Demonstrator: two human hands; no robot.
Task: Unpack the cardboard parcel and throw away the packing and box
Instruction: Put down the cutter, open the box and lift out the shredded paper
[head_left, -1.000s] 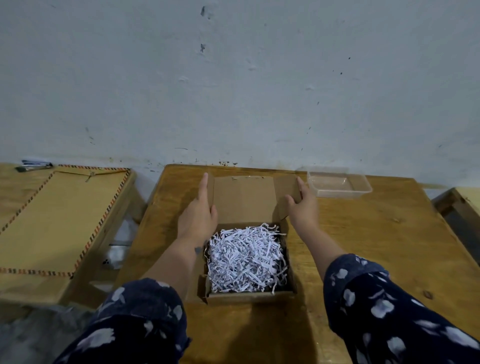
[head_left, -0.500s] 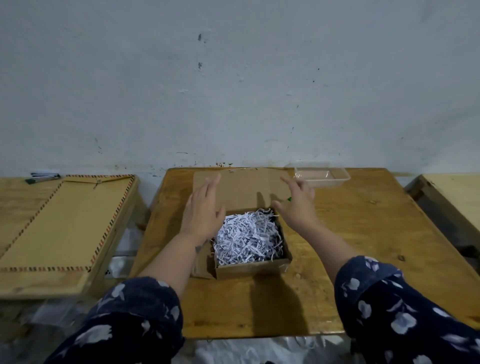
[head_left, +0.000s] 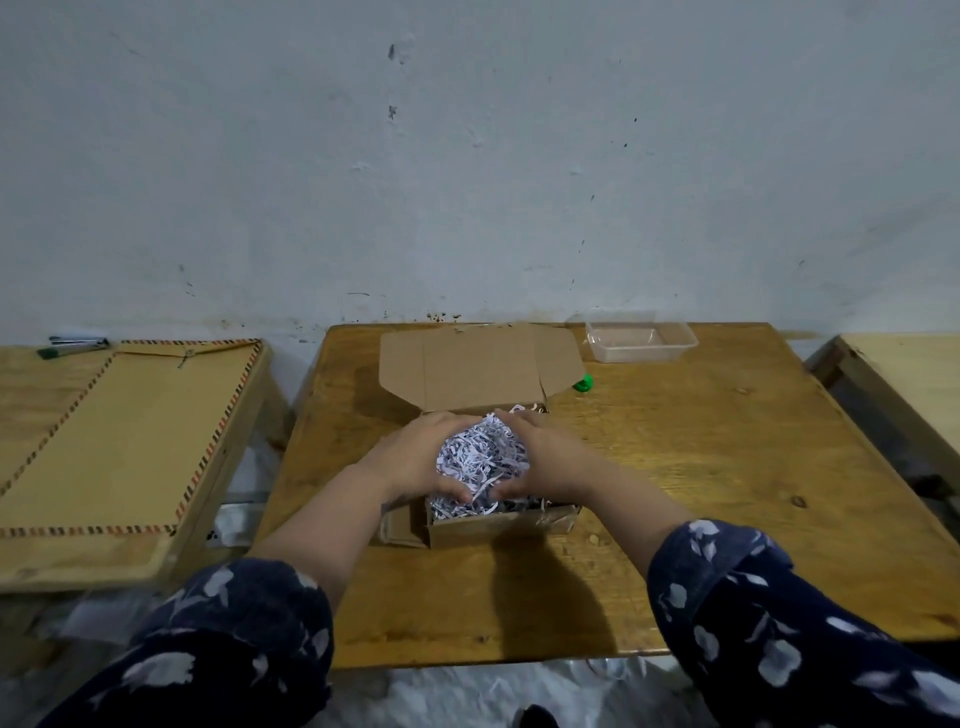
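Observation:
A small brown cardboard box (head_left: 498, 526) stands open in the middle of the wooden table (head_left: 701, 467), its lid laid back flat toward the wall. White shredded paper (head_left: 480, 460) fills it. My left hand (head_left: 415, 457) and my right hand (head_left: 540, 454) cup a heap of this shredded paper from both sides, fingers curled around it above the box. Anything under the paper is hidden.
A clear plastic tray (head_left: 641, 343) sits at the table's back right, with a small green object (head_left: 583, 384) beside the lid. To the left stands another table bearing a large brown envelope (head_left: 124, 436) and pens (head_left: 72, 347). A third table edge (head_left: 904, 374) is at right.
The lid went from upright to flat on the table. Both hands left the lid flaps, came down and closed around the shredded paper in the box.

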